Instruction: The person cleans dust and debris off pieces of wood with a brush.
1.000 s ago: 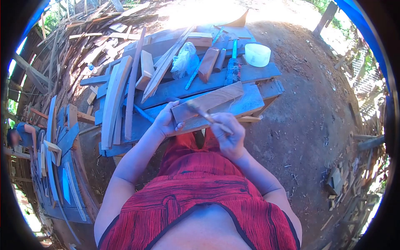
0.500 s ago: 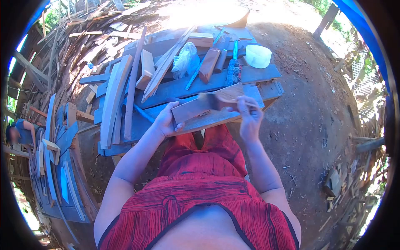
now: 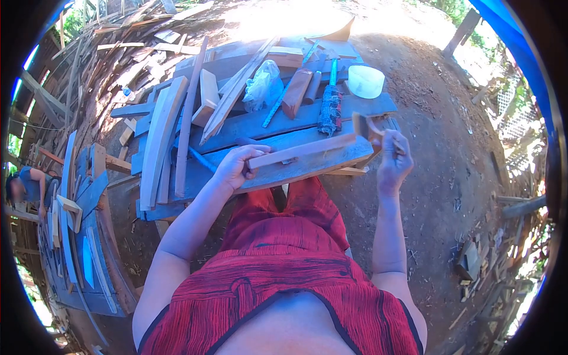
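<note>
A narrow wooden piece reaches rightward over the bench edge, its left end gripped in my left hand with fingers wrapped round it. My right hand is closed on the handle of a paintbrush, whose flat head points left. The brush head is right at the wooden piece's right end, above it in this view. Just beyond lie a dark-wrapped tool with a blue end and a reddish-brown wooden block.
The plank workbench also carries a white tub, a plastic bag and long wooden strips. To the left, a person is beside another bench. Scrap wood is heaped behind.
My right hand has moved right with the paintbrush, from over the middle of the wooden piece to its right end. The wooden piece has turned so its narrow side shows.
</note>
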`<state>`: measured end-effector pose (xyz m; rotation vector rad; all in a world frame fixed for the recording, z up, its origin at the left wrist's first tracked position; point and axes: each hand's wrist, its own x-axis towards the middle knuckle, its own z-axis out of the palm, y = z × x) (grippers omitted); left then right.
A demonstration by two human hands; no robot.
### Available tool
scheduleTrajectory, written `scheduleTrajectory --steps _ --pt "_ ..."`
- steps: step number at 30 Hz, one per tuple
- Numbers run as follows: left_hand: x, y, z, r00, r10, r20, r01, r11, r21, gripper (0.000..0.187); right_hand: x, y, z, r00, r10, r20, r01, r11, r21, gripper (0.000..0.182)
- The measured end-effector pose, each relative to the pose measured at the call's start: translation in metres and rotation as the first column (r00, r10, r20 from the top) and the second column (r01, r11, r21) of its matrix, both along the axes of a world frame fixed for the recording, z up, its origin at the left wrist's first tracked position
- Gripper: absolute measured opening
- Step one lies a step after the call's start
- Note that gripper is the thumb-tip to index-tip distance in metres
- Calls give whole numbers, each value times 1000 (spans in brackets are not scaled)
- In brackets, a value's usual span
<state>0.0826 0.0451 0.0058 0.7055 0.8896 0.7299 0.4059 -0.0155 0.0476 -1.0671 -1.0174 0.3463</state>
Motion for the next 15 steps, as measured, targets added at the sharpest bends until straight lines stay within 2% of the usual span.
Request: scheduleTrajectory --steps 2,3,5,6,8,9,10,12,14,15 --pt "6 -5 6 989 127 -81 -131 991 -42 26 -6 -2 -12 970 -24 243 47 995 -93 11" --pt "3 -4 3 988 132 -79 -136 990 -43 26 -12 -6 -11 970 -19 244 43 995 -93 11" --pt "-2 -3 -8 991 117 65 -107 984 -143 27 -31 -18 -4 901 -61 430 87 995 -41 10" --pt "-3 -4 -8 991 120 66 -110 983 -147 27 -40 -23 -2 900 -56 432 84 996 -45 10" --pt "-3 -6 -6 993 108 46 -99 982 -163 27 -57 -33 2 953 84 290 -63 995 -80 8" --pt "-2 -6 -6 993 105 47 -96 982 -165 27 -64 -37 3 950 145 276 -126 988 -84 11" --pt "-1 -6 -6 991 113 67 -100 979 -178 25 -73 -40 7 950 142 277 -123 989 -86 11" --pt "-1 -5 -8 989 121 88 -102 976 -190 24 -93 -46 19 886 294 358 -279 956 -94 15" --pt "-2 -4 -17 979 163 120 -135 967 -216 24 -112 -46 23 835 379 399 -402 915 -30 17" --pt "-2 -4 -18 979 166 119 -138 967 -216 24 -122 -46 25 834 382 399 -404 914 -30 17"
